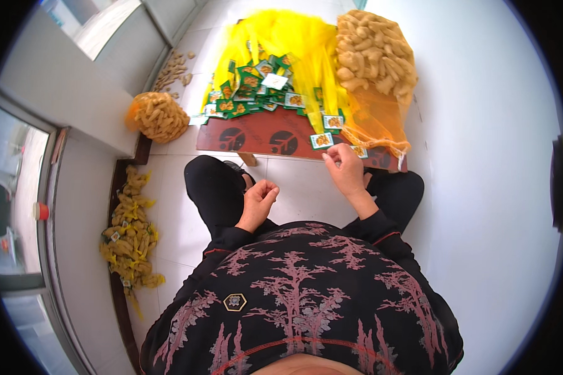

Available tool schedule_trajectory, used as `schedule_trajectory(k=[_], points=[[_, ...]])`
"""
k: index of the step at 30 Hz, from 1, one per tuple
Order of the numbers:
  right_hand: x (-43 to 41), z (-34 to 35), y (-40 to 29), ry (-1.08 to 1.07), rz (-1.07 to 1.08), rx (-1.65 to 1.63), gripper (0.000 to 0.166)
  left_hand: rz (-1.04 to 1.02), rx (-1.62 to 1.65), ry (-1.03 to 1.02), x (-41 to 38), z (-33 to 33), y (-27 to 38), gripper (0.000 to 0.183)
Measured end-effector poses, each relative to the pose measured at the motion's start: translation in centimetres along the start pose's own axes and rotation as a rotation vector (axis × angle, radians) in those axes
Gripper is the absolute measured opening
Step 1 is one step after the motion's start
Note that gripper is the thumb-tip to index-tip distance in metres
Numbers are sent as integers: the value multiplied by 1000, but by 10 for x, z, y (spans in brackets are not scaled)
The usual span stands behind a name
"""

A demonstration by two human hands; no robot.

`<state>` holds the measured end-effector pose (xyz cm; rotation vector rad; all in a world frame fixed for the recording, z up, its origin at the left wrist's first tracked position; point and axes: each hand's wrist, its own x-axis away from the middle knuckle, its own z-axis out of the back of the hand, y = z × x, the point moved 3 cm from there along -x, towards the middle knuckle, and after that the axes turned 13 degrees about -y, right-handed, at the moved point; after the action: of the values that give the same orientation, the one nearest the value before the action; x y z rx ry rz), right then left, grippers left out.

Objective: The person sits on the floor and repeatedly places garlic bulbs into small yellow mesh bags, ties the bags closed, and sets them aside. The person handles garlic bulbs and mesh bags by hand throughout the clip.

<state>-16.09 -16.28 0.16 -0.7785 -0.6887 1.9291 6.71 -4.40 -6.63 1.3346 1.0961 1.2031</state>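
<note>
My left hand (259,204) hovers above my left thigh, fingers curled in and thumb against them; nothing shows in it. At the front edge of a low red-brown board table (258,133) is my right hand (346,171), its fingers also curled with nothing visible in the grasp. Just beyond its fingertips lies a green-and-white printed tag (322,140), and another tag (359,151) is partly hidden behind the hand. Yellow mesh net bags (286,33) spread over the table's far side, with a heap of attached tags (251,89) towards me.
A large orange mesh sack of ginger root (373,51) lies on the table's right side. Another ginger sack (162,117) stands on the floor at left, near loose ginger pieces (172,70). Small filled net bags (131,234) are piled along the left wall. A white wall (488,164) rises at right.
</note>
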Motion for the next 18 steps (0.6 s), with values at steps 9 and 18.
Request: schedule_trajectory(k=[9,18], points=[[24,-17,17,-69,1,-170,9,-210,-123,516,-14,112,52,8],[16,-10,11,-34,25,-66,10,-393,-340,611,-44,114,69,6]])
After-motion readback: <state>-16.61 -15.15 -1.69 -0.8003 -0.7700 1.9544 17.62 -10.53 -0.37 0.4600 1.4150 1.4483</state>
